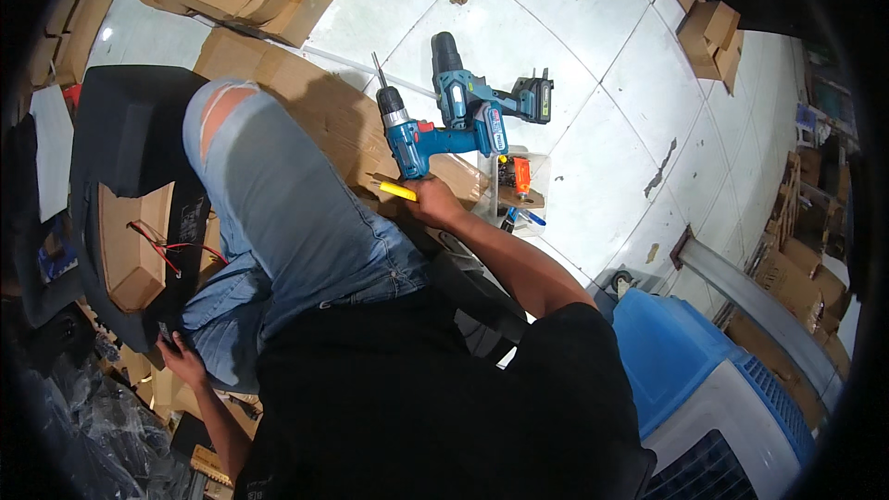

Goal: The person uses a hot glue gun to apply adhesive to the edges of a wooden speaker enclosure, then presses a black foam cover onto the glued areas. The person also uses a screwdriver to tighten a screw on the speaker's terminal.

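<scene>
My right hand (433,201) is closed round a yellow-handled tool (398,191). A thin dark shaft points left from it, like a screwdriver's; its tip is too small to make out. Just beyond that hand lies a blue cordless drill (407,136) with a long bit. At the lower left my left hand (183,358) grips the near corner of a black box (137,125), which looks like a speaker cabinet and leans beside my bent leg. Red and black wires (159,246) hang in its wood-coloured opening. The left fingertips are partly hidden.
A teal drill (456,83) lies beyond the blue one. A clear tray (542,193) holds an orange item and small parts. Flat cardboard (278,74) covers part of the tiled floor (593,120). Right of me stands a blue plastic bin (662,352); crumpled clear plastic (102,435) lies lower left.
</scene>
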Tool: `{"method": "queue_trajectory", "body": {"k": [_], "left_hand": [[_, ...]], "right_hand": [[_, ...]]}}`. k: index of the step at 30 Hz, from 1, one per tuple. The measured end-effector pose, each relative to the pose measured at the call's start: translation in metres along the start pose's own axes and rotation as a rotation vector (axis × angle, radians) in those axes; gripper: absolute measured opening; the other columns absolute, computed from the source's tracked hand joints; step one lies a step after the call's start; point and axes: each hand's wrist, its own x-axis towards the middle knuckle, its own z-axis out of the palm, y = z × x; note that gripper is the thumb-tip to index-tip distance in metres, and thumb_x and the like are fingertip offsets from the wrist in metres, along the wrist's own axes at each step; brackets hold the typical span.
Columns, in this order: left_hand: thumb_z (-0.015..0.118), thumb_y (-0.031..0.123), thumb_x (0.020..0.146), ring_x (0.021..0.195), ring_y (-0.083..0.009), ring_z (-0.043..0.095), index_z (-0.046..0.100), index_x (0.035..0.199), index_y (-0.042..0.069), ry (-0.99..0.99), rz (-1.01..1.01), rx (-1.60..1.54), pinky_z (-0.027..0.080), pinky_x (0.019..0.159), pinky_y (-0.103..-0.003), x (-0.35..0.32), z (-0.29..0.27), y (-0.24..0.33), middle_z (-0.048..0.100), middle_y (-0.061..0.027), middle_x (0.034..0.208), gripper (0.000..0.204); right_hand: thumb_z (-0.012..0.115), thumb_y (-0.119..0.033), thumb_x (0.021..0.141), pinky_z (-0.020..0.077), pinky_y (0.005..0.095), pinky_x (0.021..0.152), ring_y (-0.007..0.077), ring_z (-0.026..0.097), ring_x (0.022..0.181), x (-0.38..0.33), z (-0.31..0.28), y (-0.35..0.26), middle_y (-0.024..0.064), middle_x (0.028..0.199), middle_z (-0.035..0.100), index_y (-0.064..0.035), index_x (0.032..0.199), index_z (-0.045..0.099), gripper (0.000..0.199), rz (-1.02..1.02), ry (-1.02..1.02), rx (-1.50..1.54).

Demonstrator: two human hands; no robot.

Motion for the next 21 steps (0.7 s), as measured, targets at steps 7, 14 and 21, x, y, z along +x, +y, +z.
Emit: {"method": "queue_trajectory", "body": {"k": [7, 14, 21], "left_hand": [[0.057, 0.025, 0.106, 0.115, -0.0355, 0.061, 0.051, 0.136, -0.007, -0.033, -0.027, -0.010, 0.044, 0.104, -0.041, -0.011, -0.022, 0.023, 0.064, -0.0270, 0.125, 0.044], [0.057, 0.025, 0.106, 0.112, -0.0392, 0.062, 0.054, 0.132, -0.007, 0.005, 0.041, -0.012, 0.045, 0.101, -0.042, -0.012, -0.030, 0.042, 0.065, -0.0275, 0.121, 0.042], [0.059, 0.025, 0.104, 0.104, -0.0419, 0.065, 0.057, 0.130, -0.007, 0.083, 0.140, 0.110, 0.048, 0.096, -0.044, -0.006, -0.039, 0.066, 0.067, -0.0289, 0.114, 0.041]], "right_hand": [[0.071, -0.016, 0.084, 0.0560, 0.0477, 0.082, 0.0410, 0.069, 0.091, -0.001, -0.007, -0.016, 0.0182, 0.100, 0.073, -0.0149, 0.127, 0.066, 0.043, -0.047, 0.092, 0.080], [0.067, -0.026, 0.081, 0.0569, 0.0487, 0.067, 0.0360, 0.072, 0.075, 0.027, 0.026, -0.020, 0.0186, 0.080, 0.072, -0.0120, 0.100, 0.074, 0.025, -0.227, 0.145, -0.123], [0.068, -0.030, 0.082, 0.0562, 0.0501, 0.068, 0.0385, 0.071, 0.079, 0.036, 0.028, -0.029, 0.0159, 0.084, 0.072, -0.0106, 0.106, 0.069, 0.031, -0.159, 0.032, -0.221]]}}
